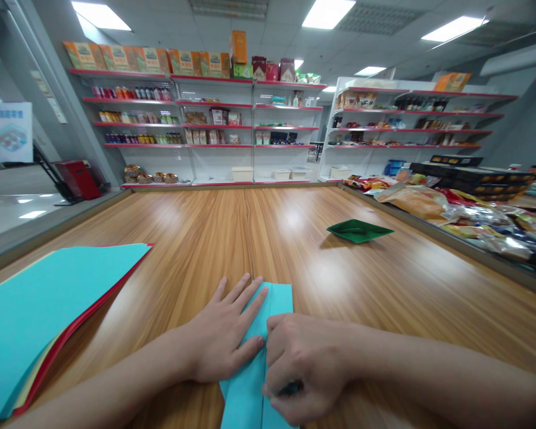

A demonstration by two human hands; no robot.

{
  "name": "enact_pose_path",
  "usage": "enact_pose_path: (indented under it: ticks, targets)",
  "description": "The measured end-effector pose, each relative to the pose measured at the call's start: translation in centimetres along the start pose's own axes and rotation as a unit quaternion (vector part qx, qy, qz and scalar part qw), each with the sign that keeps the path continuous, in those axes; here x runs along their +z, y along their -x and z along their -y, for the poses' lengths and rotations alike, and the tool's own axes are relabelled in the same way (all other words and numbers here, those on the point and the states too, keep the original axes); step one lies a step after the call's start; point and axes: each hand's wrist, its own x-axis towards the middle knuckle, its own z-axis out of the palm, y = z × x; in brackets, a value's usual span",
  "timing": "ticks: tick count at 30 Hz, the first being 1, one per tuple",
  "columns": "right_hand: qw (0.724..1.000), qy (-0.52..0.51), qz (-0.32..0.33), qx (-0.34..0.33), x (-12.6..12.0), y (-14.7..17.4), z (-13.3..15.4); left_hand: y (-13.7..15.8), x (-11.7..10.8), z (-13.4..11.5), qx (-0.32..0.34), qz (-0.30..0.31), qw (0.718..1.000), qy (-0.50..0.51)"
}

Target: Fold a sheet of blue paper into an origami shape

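Blue paper strip (249, 387) lies at the near middle of the wooden table (196, 238), its long sides running near to far, a lengthwise line down its middle.

Left hand (218, 336): spread palm down, grasping nothing; its fingers and thumb rest on the left part of the strip and hold it against the table.

Right hand (304, 360): curled into a fist on the right part; whether it also pinches the paper cannot be told.

Crease pressing, judged from this posture: anchor the strip with flat left fingers; align the folded layers along the middle line before applying force; press evenly over the full length; avoid sideways drag, as thin paper may skew or wrinkle.

Surroundings: green folded paper (358, 232) rests far right of the strip, well apart. Stack of coloured sheets (62, 292), blue uppermost, with red and cream edges showing, lies to the left. Packaged goods (473, 223) lie beyond the right border of the table; stocked shelves (218, 159) stand at the far side
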Motion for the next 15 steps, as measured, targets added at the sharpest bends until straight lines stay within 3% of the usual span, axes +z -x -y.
enact_pose_path:
  ticks: [9,15]
  targets:
    - [0.998,0.054,-0.005,0.033,-0.5,-0.2,-0.4,-0.6,0.2,1.0,-0.039,-0.031,0.999,-0.018]
    - [1.0,0.016,0.006,0.008,-0.3,-0.6,0.4,-0.5,0.1,1.0,-0.045,-0.035,0.998,-0.015]
